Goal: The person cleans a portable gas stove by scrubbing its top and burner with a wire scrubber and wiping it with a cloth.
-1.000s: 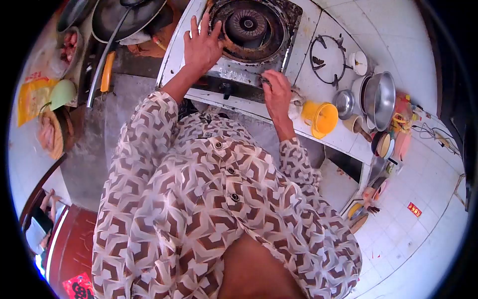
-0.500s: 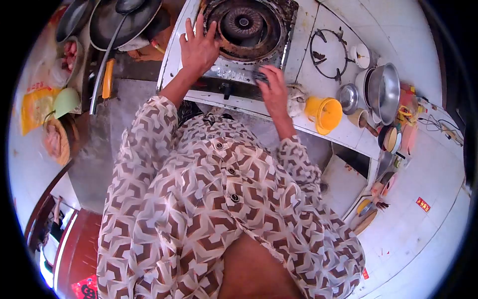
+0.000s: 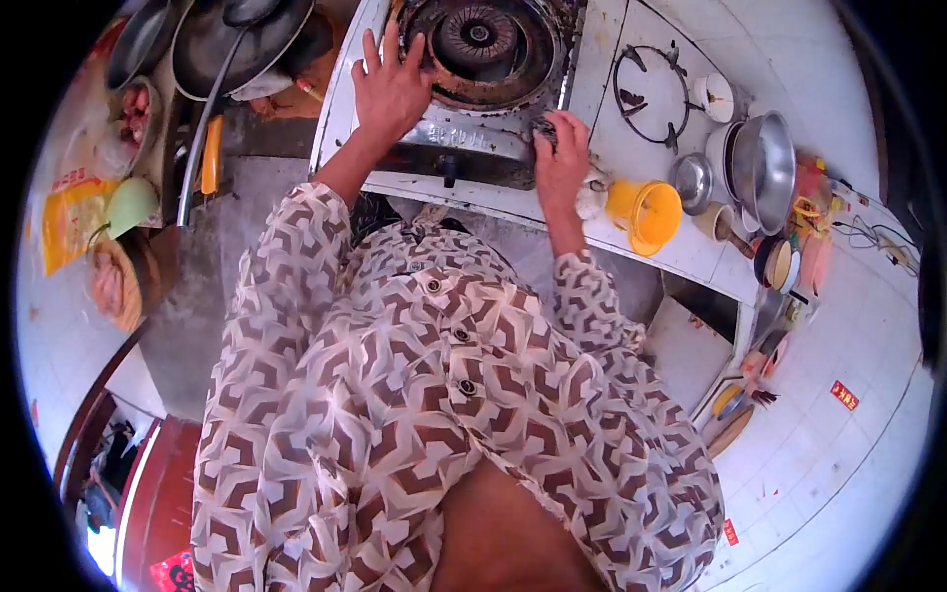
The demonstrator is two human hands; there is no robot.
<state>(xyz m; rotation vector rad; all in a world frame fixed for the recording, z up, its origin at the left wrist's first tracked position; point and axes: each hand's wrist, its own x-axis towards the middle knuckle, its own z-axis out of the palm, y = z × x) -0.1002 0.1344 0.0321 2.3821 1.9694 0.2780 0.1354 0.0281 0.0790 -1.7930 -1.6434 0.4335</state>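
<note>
My left hand (image 3: 391,99) lies with spread fingers on the left side of the gas stove (image 3: 464,136), beside its round burner (image 3: 478,36). The stove top is rusty and stained. At the stove's front right corner, my right hand (image 3: 562,163) is closed on a dark steel wool scrubber (image 3: 545,128), mostly covered by the fingers and pressed to the metal. A black control knob (image 3: 449,168) sticks out of the stove front between my hands. To the right, the round black pan support (image 3: 619,97) lies apart from the stove on the white counter.
A yellow bucket (image 3: 653,219) and a whitish cloth (image 3: 592,195) are just right of my right hand. Metal bowls (image 3: 767,173) stand farther right. On the left are a wok (image 3: 212,59) with a ladle (image 3: 215,109), an orange-handled tool (image 3: 211,158) and a green bowl (image 3: 132,205).
My right hand has slid right along the stove's front edge to the corner, carrying the scrubber. My left hand stays in nearly the same place.
</note>
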